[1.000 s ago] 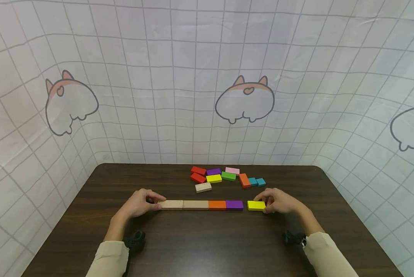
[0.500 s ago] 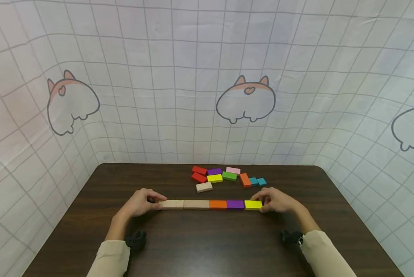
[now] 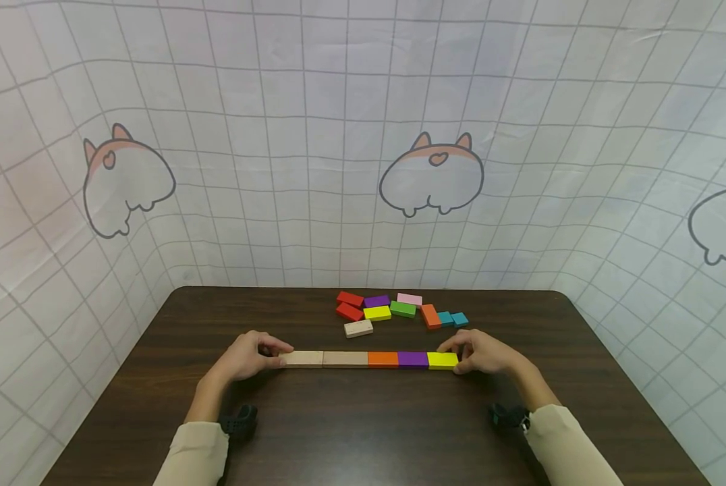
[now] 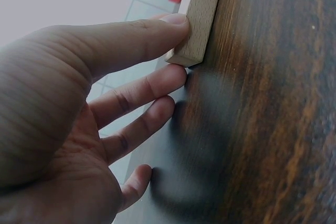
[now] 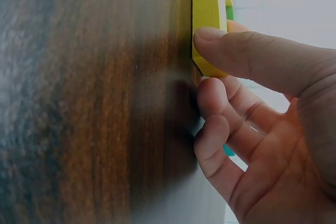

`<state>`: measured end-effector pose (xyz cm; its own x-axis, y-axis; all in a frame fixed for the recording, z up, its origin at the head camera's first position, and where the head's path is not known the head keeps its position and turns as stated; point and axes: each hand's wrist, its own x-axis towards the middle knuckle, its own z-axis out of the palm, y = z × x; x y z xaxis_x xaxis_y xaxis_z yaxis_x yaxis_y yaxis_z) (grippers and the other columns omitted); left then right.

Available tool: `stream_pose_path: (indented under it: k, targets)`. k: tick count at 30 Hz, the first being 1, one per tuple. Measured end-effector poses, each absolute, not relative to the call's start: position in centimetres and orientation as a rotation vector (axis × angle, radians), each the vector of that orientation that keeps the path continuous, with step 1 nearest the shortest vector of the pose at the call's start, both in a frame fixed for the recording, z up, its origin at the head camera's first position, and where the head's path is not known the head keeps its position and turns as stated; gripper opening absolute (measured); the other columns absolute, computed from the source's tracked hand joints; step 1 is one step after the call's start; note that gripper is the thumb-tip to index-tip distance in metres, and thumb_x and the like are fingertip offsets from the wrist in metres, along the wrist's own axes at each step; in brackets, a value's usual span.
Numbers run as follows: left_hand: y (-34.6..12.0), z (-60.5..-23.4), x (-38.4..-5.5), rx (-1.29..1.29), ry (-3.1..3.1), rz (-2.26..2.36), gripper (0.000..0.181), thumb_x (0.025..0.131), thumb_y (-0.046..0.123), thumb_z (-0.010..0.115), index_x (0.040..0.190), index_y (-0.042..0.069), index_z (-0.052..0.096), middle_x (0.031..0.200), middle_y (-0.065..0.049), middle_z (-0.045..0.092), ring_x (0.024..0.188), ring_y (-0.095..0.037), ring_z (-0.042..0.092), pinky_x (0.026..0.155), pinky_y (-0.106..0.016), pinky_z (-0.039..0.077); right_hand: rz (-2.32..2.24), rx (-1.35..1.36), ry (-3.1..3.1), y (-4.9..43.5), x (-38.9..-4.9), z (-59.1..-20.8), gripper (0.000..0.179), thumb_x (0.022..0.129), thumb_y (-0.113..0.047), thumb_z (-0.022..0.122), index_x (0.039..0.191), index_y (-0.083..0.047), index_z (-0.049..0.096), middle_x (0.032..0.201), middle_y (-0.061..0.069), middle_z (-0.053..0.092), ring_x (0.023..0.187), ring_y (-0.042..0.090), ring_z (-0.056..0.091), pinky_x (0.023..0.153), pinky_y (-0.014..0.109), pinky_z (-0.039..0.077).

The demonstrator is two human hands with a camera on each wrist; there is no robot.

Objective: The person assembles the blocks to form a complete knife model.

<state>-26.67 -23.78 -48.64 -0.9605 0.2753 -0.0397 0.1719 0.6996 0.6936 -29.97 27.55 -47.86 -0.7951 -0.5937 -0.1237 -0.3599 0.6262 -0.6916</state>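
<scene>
A straight row of flat wooden blocks lies across the table: a plain wood block [image 3: 302, 360] at the left end, another plain block [image 3: 345, 360], an orange block [image 3: 382, 360], a purple block [image 3: 413, 360] and a yellow block [image 3: 442, 361] at the right end. My left hand [image 3: 247, 356] pinches the left end of the first plain block, thumb on its near side in the left wrist view. With thumb and index finger, my right hand [image 3: 487, 352] pinches the outer end of the yellow block, which sits against the purple one.
Behind the row lie loose blocks: two red ones [image 3: 349, 311], a purple, a yellow, a green [image 3: 403, 309], a pink, an orange [image 3: 430, 316], two blue pieces [image 3: 459, 319] and a plain one [image 3: 358, 329]. A gridded white curtain [image 3: 314, 202] surrounds the dark wooden table [image 3: 363, 432].
My right hand has slid the yellow block leftward, closing the gap to the purple block. The left hand keeps its hold at the left end.
</scene>
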Motion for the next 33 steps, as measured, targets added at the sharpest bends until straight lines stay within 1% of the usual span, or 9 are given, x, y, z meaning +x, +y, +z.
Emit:
stream_pose_path:
  k: [5, 14, 17, 21, 23, 25, 29, 30, 33]
  targets:
    - [-23.8, -48.7, -26.7, 0.361, 2.768, 1.106, 0.019, 0.09, 0.016, 0.08, 0.108, 0.019, 0.082, 0.088, 0.001, 0.067, 0.079, -0.017, 0.053, 0.069, -0.032, 0.045, -0.948, -0.754, 2.515, 27.6, -30.0, -47.9, 0.036, 0.088, -0.01, 0.078, 0.124, -0.012, 0.073, 0.108, 0.009, 0.061, 0.071, 0.015, 0.055, 0.065, 0.025, 0.048]
    - [-23.8, -48.5, -26.6, 0.371, 2.765, 1.105, 0.019, 0.09, 0.017, 0.079, 0.109, 0.019, 0.081, 0.089, 0.001, 0.066, 0.079, -0.018, 0.053, 0.07, -0.033, 0.045, -0.982, -0.746, 2.506, 27.7, -29.9, -48.1, 0.036, 0.089, -0.009, 0.078, 0.125, -0.01, 0.072, 0.111, 0.012, 0.061, 0.069, 0.014, 0.054, 0.063, 0.025, 0.047]
    - [-23.8, -48.4, -26.6, 0.368, 2.761, 1.107, 0.019, 0.09, 0.016, 0.079, 0.109, 0.019, 0.081, 0.089, 0.0, 0.066, 0.079, -0.018, 0.053, 0.069, -0.033, 0.045, -0.985, -0.753, 2.49, 27.8, -30.0, -48.0, 0.041, 0.089, -0.01, 0.078, 0.129, -0.009, 0.07, 0.113, 0.014, 0.061, 0.069, 0.014, 0.054, 0.063, 0.026, 0.047]
    - [-23.8, -48.4, -26.6, 0.362, 2.756, 1.114, 0.019, 0.09, 0.015, 0.079, 0.109, 0.018, 0.081, 0.089, 0.0, 0.066, 0.079, -0.018, 0.053, 0.069, -0.033, 0.045, -0.972, -0.749, 2.505, 27.7, -30.4, -47.7, 0.045, 0.09, -0.015, 0.078, 0.133, -0.008, 0.067, 0.114, 0.015, 0.061, 0.072, 0.015, 0.057, 0.066, 0.027, 0.049]
    - [-23.8, -48.4, -26.6, 0.363, 2.758, 1.115, 0.019, 0.09, 0.015, 0.079, 0.109, 0.018, 0.081, 0.088, 0.0, 0.066, 0.079, -0.018, 0.053, 0.069, -0.033, 0.045, -0.988, -0.752, 2.529, 27.4, -30.5, -47.2, 0.044, 0.091, -0.018, 0.078, 0.132, -0.007, 0.067, 0.112, 0.015, 0.062, 0.074, 0.016, 0.057, 0.067, 0.027, 0.05]
    - [-23.8, -48.5, -26.6, 0.366, 2.758, 1.117, 0.019, 0.09, 0.015, 0.079, 0.109, 0.018, 0.081, 0.088, 0.0, 0.066, 0.079, -0.018, 0.053, 0.069, -0.033, 0.045, -1.024, -0.762, 2.558, 26.9, -30.5, -46.6, 0.042, 0.092, -0.018, 0.076, 0.129, -0.003, 0.067, 0.106, 0.014, 0.063, 0.073, 0.016, 0.055, 0.064, 0.026, 0.048]
    - [-23.8, -48.5, -26.6, 0.374, 2.753, 1.126, 0.019, 0.089, 0.015, 0.08, 0.108, 0.018, 0.081, 0.088, 0.0, 0.067, 0.078, -0.018, 0.053, 0.068, -0.032, 0.045, -1.071, -0.769, 2.646, 25.3, -30.6, -45.1, 0.038, 0.094, -0.02, 0.075, 0.126, -0.001, 0.069, 0.099, 0.008, 0.065, 0.073, 0.016, 0.052, 0.063, 0.026, 0.044]
    - [-23.8, -48.5, -26.6, 0.374, 2.751, 1.128, 0.019, 0.089, 0.016, 0.08, 0.108, 0.018, 0.081, 0.088, 0.0, 0.067, 0.078, -0.018, 0.053, 0.067, -0.032, 0.044, -1.076, -0.763, 2.667, 24.8, -30.6, -44.8, 0.035, 0.094, -0.02, 0.074, 0.125, -0.003, 0.07, 0.099, 0.006, 0.065, 0.074, 0.017, 0.053, 0.063, 0.027, 0.045]
    - [-23.8, -48.5, -26.6, 0.373, 2.748, 1.133, 0.019, 0.09, 0.016, 0.08, 0.108, 0.018, 0.081, 0.089, -0.001, 0.068, 0.077, -0.018, 0.052, 0.067, -0.032, 0.044, -1.116, -0.767, 2.705, 23.2, -30.8, -44.1, 0.028, 0.096, -0.021, 0.073, 0.122, -0.011, 0.072, 0.1, 0.004, 0.067, 0.084, 0.021, 0.057, 0.07, 0.03, 0.048]
